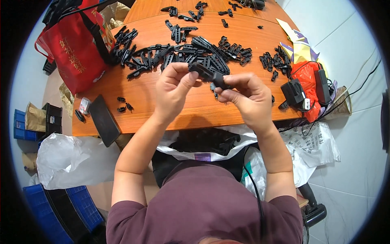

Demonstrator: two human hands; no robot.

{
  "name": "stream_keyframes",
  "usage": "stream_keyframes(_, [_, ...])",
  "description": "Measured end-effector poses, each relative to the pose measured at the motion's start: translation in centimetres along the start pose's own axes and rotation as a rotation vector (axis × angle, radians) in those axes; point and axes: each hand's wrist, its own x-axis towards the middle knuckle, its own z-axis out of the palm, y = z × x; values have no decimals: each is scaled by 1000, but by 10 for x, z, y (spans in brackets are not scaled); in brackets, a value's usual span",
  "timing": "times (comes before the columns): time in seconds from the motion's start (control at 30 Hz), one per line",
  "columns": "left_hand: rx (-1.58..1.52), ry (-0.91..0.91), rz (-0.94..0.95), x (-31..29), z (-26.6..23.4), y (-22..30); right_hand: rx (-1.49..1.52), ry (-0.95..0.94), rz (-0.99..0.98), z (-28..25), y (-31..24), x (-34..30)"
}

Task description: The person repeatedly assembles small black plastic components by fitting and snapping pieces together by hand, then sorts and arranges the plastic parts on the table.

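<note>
We see a black plastic part held up in the air, in front of the chest and over the near side of the tabletop, slanting down from left to right. The left hand pinches its left end, thumb pressed along the near face, forefinger curled over the far side and the other fingers folded below. The right hand grips the opposite end between thumb and bent fingers. Both hands are nearly closed around the part, with a short stretch of it showing between them. We see both elbows bent and flared outward, the forearms slanting up and inward so that the hands meet near the middle.

Beyond them, we have a heap of similar black pieces, with a red bag at its left. Below the hands, a white sack holding dark pieces lies open by the table edge.
</note>
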Motion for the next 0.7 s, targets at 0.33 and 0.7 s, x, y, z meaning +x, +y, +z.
stream_keyframes(0.33, [-27, -213, 162, -16, 21, 25, -643, 84, -603, 13, -1, -4])
stream_keyframes(0.7, [7, -178, 163, -20, 26, 27, -766, 97, -735, 14, 2, -7])
